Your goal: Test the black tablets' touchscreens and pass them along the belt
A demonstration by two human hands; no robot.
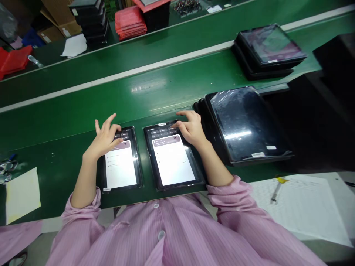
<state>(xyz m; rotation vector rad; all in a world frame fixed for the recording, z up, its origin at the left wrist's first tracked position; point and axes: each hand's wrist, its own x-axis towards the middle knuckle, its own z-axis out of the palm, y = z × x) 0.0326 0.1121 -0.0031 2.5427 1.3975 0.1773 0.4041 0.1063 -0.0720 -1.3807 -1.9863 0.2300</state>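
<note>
Two tablets with lit screens lie side by side on the green bench. Over the upper part of the left tablet (122, 170) is my left hand (104, 140), its fingers spread and nothing held. One or more of its fingertips are at the dark top band of the screen. My right hand (191, 127) hovers at the top right corner of the right tablet (174, 162), fingers apart, a fingertip at the row of small buttons. Whether the fingertips touch the glass, I cannot tell. Both screens show a white panel under dark buttons.
Right of my right arm lies a stack of larger dark tablets (246, 125). Another tablet stack (271, 46) sits farther back. Red pouches (129, 22) and a black stack (93, 22) stand across the bench. Papers (302, 203) lie at the right, a yellowish sheet (23, 195) at the left.
</note>
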